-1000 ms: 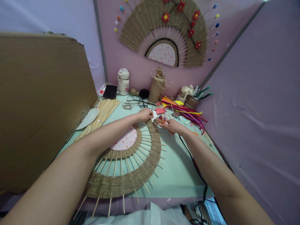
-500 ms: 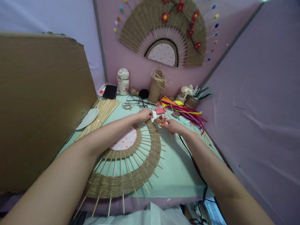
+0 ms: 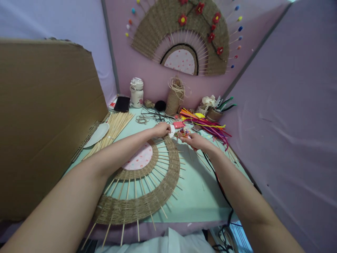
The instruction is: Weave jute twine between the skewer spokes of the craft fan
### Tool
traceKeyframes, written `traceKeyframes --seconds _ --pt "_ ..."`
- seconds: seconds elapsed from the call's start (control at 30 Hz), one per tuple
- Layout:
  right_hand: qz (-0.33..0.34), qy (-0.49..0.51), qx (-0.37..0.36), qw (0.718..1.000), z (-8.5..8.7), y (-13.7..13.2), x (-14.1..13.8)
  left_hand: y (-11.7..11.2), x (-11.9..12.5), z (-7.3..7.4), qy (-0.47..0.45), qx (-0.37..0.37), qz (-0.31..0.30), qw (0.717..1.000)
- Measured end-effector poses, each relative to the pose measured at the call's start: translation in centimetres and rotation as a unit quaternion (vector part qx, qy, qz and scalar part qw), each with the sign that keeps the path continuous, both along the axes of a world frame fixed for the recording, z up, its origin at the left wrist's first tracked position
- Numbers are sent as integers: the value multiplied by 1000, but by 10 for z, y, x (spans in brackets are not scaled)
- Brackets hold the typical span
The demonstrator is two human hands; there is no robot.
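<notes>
My left hand [image 3: 161,130] is closed, its fingertips pinching the edge of a small white object [image 3: 172,131] whose kind I cannot make out. Close by on the right, my right hand [image 3: 197,141] is closed around a small shiny packet with multicoloured contents [image 3: 183,133]. Below both hands lies a woven fan [image 3: 172,168] of twine bands on thin wooden sticks. At its centre is a half-round of white fabric with pink spots [image 3: 140,157]. My left forearm covers part of the fan.
A cardboard sheet [image 3: 47,123] stands at the left beside a bundle of sticks [image 3: 119,123]. Along the back are a white bottle [image 3: 137,93], a twine spool [image 3: 174,98] and colourful pipe cleaners [image 3: 210,126]. A finished fan [image 3: 147,35] hangs on the wall.
The packet in my right hand has tilted slightly, and both hands stay almost in place. The whole view has shifted a little.
</notes>
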State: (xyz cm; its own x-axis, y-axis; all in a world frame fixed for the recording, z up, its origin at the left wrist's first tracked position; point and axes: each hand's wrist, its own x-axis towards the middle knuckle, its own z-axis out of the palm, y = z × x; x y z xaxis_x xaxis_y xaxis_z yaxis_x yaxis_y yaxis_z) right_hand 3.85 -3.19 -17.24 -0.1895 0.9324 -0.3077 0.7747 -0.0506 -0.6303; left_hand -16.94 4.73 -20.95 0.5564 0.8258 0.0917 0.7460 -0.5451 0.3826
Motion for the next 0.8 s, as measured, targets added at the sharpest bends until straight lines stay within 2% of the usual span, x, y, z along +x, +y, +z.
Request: traceKeyframes --seconds 0.1,0.23,0.3,0.37,0.47,0.53,0.6,0.67,0.73,0.8 --pt "-2 25 19 1000 5 -7 4 -2 0 2 -4 -5 -1 1000" --pt "-22 160 8 987 12 -22 7 -4 -2 6 -13 -16 -8 1000" --pt "-21 258 -19 966 12 -28 10 -6 -5 10 -18 -16 -13 1000" --pt "-9 358 -45 933 8 -31 14 -10 -9 13 -37 -20 -9 999" --pt "12 459 -59 886 -2 -30 17 -19 -15 23 -120 -67 15 990" --pt "22 478 -62 876 -9 -29 17 -28 -16 33 -201 -120 33 972" --pt "34 471 -65 879 -14 -28 14 -39 -13 46 -280 -168 34 945" --pt "42 448 -65 891 -15 -29 10 -49 -8 59 -315 -204 25 927" --pt "46 412 -58 908 -15 -30 7 -57 -2 71 -297 -223 -12 928" --pt "56 368 -49 927 -14 -32 5 -62 4 80 -230 -210 -56 949"
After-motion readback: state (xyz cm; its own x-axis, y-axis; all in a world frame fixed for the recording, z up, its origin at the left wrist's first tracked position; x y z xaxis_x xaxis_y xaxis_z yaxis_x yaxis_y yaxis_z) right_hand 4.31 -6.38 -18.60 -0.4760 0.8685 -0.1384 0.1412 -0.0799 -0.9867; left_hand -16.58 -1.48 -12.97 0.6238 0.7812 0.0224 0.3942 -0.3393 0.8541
